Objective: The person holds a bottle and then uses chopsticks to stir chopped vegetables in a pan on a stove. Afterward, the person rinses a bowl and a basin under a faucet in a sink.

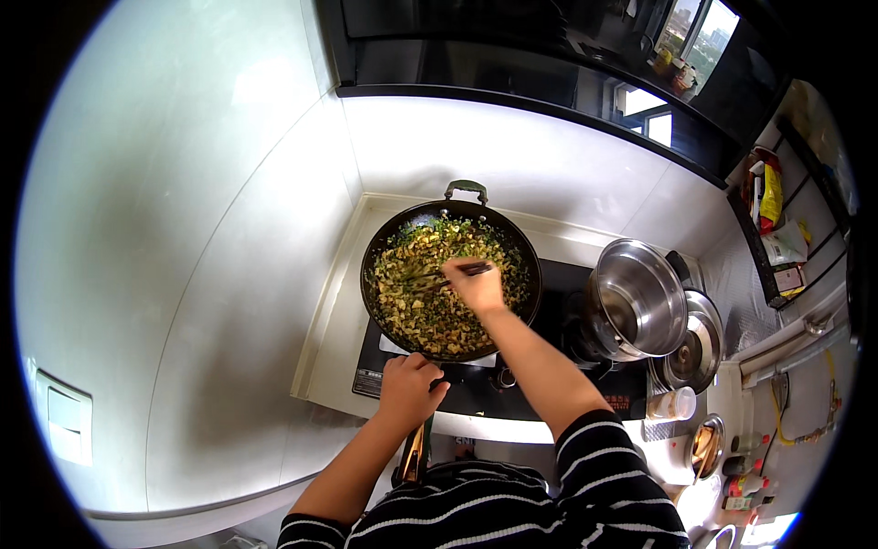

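Note:
A large black wok (pixel 534 265) sits on the left of the stove, full of a chopped mix (pixel 402 311) of green, yellow and brown bits. My right hand (pixel 477 286) is over the food, closed around dark chopsticks (pixel 475 268). Their lower ends reach into the mix left of the hand and look blurred. At the wok's near rim, my left hand (pixel 410 389) is wrapped round the top of its long handle (pixel 416 453), which runs down toward my body. A smaller loop handle (pixel 466 188) stands at the far rim.
Right of the wok stands a steel pot (pixel 640 297) on the black stove (pixel 558 279). Beside it are a lid (pixel 700 348), a clear jar (pixel 672 404) and several bottles (pixel 745 465). A wall rack (pixel 768 229) holds packets. Walls close in left and behind; a black cabinet (pixel 512 69) hangs above.

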The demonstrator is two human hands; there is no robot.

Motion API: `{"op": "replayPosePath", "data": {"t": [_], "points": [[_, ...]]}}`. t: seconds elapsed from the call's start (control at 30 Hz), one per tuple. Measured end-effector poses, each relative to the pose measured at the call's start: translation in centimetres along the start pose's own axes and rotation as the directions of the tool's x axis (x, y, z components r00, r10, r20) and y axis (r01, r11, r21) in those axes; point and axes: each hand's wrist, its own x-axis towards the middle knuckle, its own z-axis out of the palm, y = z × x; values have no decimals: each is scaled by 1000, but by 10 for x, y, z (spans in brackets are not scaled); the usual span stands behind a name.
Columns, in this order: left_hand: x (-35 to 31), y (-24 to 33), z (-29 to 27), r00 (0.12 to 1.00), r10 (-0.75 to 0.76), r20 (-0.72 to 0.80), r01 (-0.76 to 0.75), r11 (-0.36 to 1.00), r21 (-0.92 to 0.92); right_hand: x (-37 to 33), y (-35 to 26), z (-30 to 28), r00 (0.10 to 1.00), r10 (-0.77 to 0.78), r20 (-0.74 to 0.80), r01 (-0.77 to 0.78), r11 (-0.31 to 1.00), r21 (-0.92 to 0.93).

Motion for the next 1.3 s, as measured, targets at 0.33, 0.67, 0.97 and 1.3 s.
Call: {"op": "replayPosePath", "data": {"t": [0.33, 0.67, 0.97, 1.3], "points": [[-5, -3, 1, 998, 1, -60, -4, 999, -47, 26, -32, -123, 955, -131, -267, 120, 991, -58], [-2, 2, -1, 1000, -3, -25, 3, 1000, -16, 19, 6, -16, 951, 308, 25, -292, 868, 402], [-2, -2, 1, 1000, -7, -19, 7, 1000, 1, -39, -82, -35, 919, 9, 395, -41, 997, 72], [-1, -5, 2, 999, 23, -24, -24, 1000, -15, -6, -16, -103, 995, 17, -103, -18, 1000, -7]]}}
